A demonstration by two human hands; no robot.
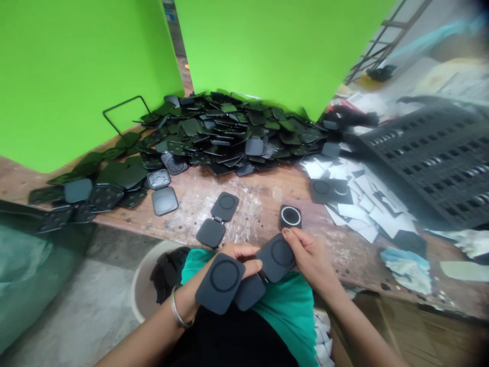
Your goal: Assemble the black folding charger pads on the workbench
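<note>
My left hand (233,257) grips a folding black pad assembly (223,281) of hinged square panels with ring marks, held over my lap. My right hand (311,257) pinches the assembly's upper right panel (278,256) with thumb and fingers. Just beyond my right fingertips a small black puck with a white ring (291,216) lies on the wooden bench (260,199). Another two-panel black pad (217,219) lies unfolded on the bench ahead of my left hand.
A big heap of black square panels (221,132) covers the bench's far side and left. White paper slips (359,199) and a dark panel pair (330,191) lie at right, beside a black slotted crate (431,158). A pale bucket (147,285) stands below left.
</note>
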